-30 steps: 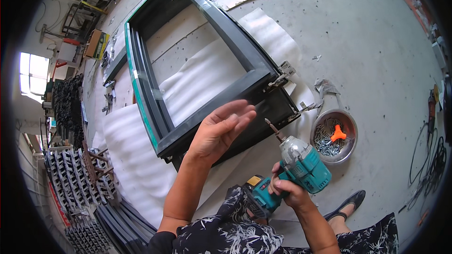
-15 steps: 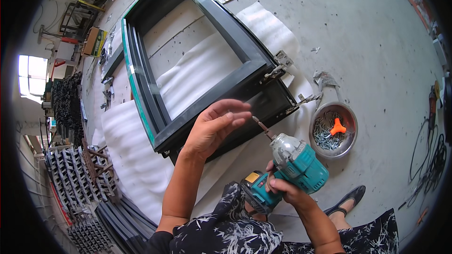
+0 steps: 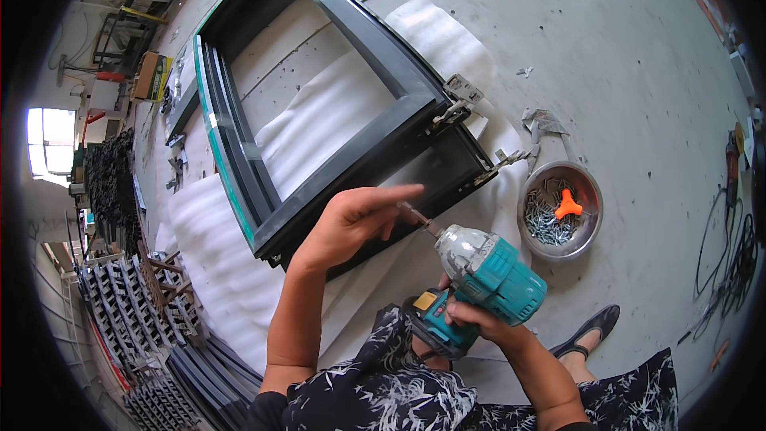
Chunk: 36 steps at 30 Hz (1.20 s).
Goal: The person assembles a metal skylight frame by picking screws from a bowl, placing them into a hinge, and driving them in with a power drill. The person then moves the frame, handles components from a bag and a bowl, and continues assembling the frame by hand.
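My right hand (image 3: 479,315) grips the handle of a teal cordless impact driver (image 3: 499,275), its grey nose pointing up and left. At the driver's front a thin bit (image 3: 423,219) reaches my left hand (image 3: 355,219). The index finger of that hand is stretched out above the bit; its other fingers are bent in beside the tip. Whatever small thing they pinch there is hidden. Just beyond both hands lies a dark grey metal window frame (image 3: 351,156) with a green-edged left side. Metal hinge hardware (image 3: 463,89) sticks out at its right corner.
White foam sheeting (image 3: 219,271) lies under the frame. To the right, a steel bowl (image 3: 594,227) holds many screws (image 3: 546,219) and an orange three-armed knob (image 3: 568,204). A black cable (image 3: 738,263) lies far right. Stacked profiles (image 3: 215,375) stand at lower left.
My left hand has come down to the bit's tip, its index finger now straightened over it. The driver has shifted slightly left, still in my right hand.
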Available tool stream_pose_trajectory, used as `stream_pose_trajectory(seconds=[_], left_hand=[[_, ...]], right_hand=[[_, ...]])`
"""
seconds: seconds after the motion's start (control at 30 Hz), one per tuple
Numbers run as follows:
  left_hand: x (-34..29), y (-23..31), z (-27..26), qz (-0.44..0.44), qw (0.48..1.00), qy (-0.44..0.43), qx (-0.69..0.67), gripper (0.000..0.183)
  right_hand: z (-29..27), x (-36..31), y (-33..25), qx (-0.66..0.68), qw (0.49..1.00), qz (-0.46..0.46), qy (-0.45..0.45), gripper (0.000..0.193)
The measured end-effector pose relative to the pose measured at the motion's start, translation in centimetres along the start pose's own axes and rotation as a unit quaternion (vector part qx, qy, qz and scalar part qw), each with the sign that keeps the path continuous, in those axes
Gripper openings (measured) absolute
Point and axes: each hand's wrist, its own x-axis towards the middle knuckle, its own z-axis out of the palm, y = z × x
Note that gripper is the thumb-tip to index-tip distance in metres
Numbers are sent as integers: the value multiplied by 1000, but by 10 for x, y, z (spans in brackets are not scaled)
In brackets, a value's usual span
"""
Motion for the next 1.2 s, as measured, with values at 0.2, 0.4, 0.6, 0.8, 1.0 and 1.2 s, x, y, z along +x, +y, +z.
stream_pose_trajectory(seconds=[0.2,0.4,0.6,0.8,1.0,1.2], left_hand=[[-1,-1,-10,-39,993,-16,-109,20],[-1,4,-20,-25,999,4,-35,11],[5,7,-23,-29,998,-32,36,8],[16,4,-12,-85,987,14,-138,21],[75,1,-37,84,936,292,179,28],[137,-6,-34,17,923,252,291,52]], right_hand=[[-3,0,6,28,999,15,-16,31],[-3,1,10,32,999,6,-30,31],[1,5,3,23,999,32,-30,31],[7,15,4,99,995,8,-10,34],[-6,41,-13,251,963,-44,89,37],[-13,69,-9,289,951,-49,95,36]])
